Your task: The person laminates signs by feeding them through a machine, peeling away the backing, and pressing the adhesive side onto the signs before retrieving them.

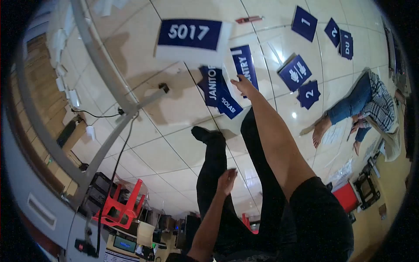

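Note:
My right hand [245,86] reaches low over the floor with fingers apart, beside a blue sign lettered "NTRY" [245,65]. Close to its left lie overlapping blue signs, among them "JANITOR" [212,87] and "SOLASI" [228,105]. Up and left of these fingers is a white-bordered blue "5017" sign [188,34]; its shadow suggests that it is off the floor. A small gap shows between it and my fingers. My left hand [226,181] rests by my left leg, fingers loosely extended; I see nothing clearly held in it.
More blue signs lie to the right: a "1" [304,23], a hands-symbol stack [295,73], a "2" stack [309,94] and a "DU 1" pile [346,44]. A red cutter [250,19] lies above. A metal frame [126,105], red stool [120,205] and seated person [349,105] surround the area.

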{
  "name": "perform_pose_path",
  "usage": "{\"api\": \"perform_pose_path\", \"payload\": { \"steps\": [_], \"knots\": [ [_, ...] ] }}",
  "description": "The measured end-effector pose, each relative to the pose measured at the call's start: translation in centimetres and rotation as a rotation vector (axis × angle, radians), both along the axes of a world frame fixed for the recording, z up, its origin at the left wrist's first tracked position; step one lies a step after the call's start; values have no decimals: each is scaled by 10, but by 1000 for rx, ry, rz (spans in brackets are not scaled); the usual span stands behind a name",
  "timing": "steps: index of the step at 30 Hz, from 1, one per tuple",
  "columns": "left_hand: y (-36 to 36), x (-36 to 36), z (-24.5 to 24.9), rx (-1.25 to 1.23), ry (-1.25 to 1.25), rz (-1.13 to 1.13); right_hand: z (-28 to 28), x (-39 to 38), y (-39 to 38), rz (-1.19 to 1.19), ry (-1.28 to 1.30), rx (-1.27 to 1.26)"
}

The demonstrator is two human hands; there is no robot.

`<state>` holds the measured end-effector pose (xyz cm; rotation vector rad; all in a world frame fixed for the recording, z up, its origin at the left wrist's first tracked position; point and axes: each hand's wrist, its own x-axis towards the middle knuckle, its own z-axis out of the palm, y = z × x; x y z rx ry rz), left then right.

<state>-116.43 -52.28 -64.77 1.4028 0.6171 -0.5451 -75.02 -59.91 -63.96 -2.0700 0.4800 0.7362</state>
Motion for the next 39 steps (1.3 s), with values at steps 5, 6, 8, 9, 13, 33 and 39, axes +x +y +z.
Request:
{"api": "perform_pose_path", "payload": {
  "steps": [5,6,8,9,13,33,39],
  "knots": [
    [9,154,-14,414,-123,-253,-68,-64,-119,528,-183,-265],
    [21,188,-36,482,-143,-279,-71,-76,-141,526,-202,-261],
    [33,252,-35,804,-240,82,-63,-98,-157,532,-198,-254],
    [44,285,-25,735,-243,147,-52,-99,-159,428,-160,-348],
    [45,340,-67,1049,-289,176,-35,-84,-123,400,-279,-226],
    [6,282,-56,546,-179,338,-42,-99,-51,213,-267,-123],
    [-20,265,-25,342,-136,450,-31,-92,-65,137,-130,-160]
  ]
}}
